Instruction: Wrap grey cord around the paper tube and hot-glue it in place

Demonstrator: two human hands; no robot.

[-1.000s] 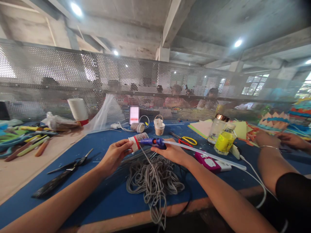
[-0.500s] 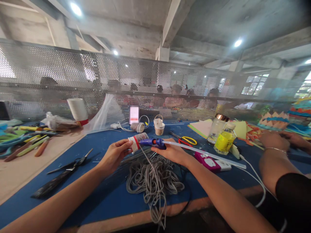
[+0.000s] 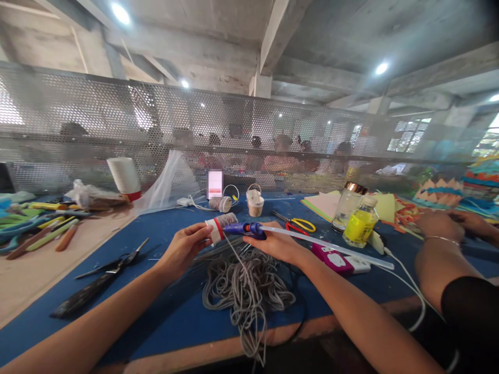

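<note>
L hand (image 3: 183, 249) clamped on paper cup (image 3: 219, 227) held sideways above grey cord (image 3: 247, 288), R hand (image 3: 277, 243) gripping glue gun (image 3: 245, 228), nozzle at cup wall (likely for bonding wrap)

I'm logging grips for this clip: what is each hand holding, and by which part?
The left hand holds a small white paper cup with a red band by its base end. The right hand grips a blue glue gun from beneath its body.
</note>
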